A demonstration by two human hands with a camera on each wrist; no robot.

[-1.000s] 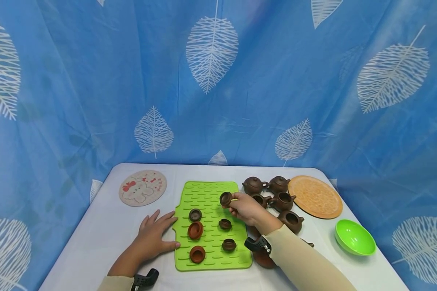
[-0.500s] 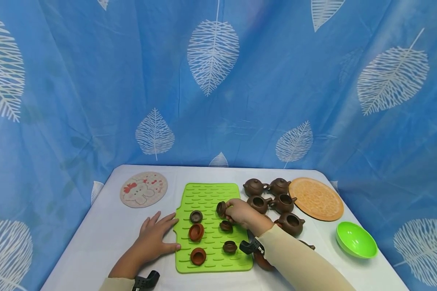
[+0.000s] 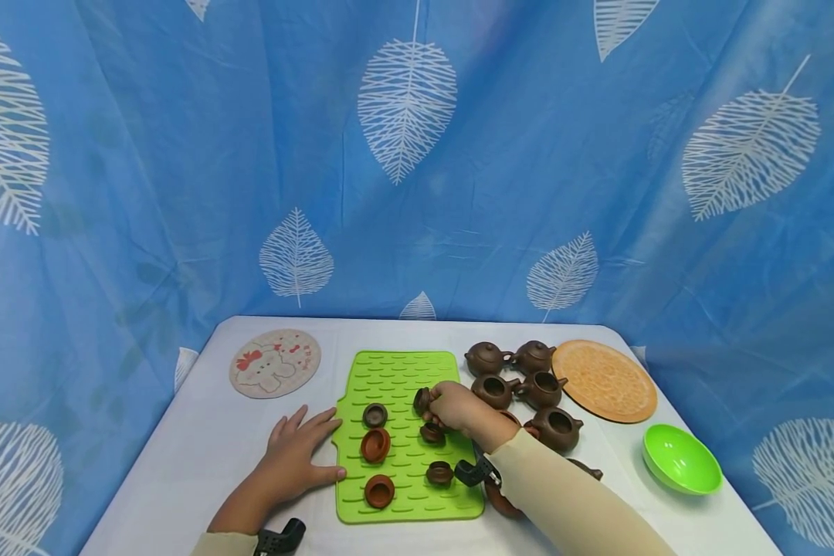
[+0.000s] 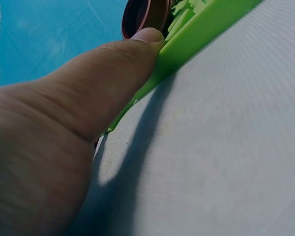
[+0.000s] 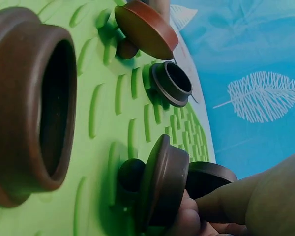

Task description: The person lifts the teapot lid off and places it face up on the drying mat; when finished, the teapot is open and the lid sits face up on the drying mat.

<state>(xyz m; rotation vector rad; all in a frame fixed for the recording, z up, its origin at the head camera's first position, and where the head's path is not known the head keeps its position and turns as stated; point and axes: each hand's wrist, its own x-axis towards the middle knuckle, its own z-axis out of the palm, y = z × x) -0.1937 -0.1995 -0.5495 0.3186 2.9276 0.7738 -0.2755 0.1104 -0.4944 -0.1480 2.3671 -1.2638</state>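
Note:
My right hand (image 3: 457, 408) pinches a dark brown teapot lid (image 3: 421, 401) low over the green ridged mat (image 3: 403, 371). In the right wrist view that lid (image 5: 211, 176) is partly hidden behind another dark lid (image 5: 168, 184), which lies knob-down right by my fingertips. A further dark lid (image 3: 440, 473) sits nearer me on the mat. Along the mat's left side lie a dark lid (image 3: 374, 415) and two reddish lids, one middle (image 3: 375, 445) and one near (image 3: 379, 491). My left hand (image 3: 297, 454) lies with fingers spread on the white cloth, thumb at the mat's left edge.
Several brown teapots without lids, such as this one (image 3: 557, 428), stand right of the mat, some hidden under my right forearm. Two lidded teapots (image 3: 485, 358) are behind them. Farther right are a round orange board (image 3: 605, 381) and a green bowl (image 3: 681, 459). A rabbit-patterned round mat (image 3: 275, 364) lies back left.
My right hand has brought the dark lid down and slightly toward me onto the mat area, turning it on its side. In the last half second it barely moves. My left hand stays in place.

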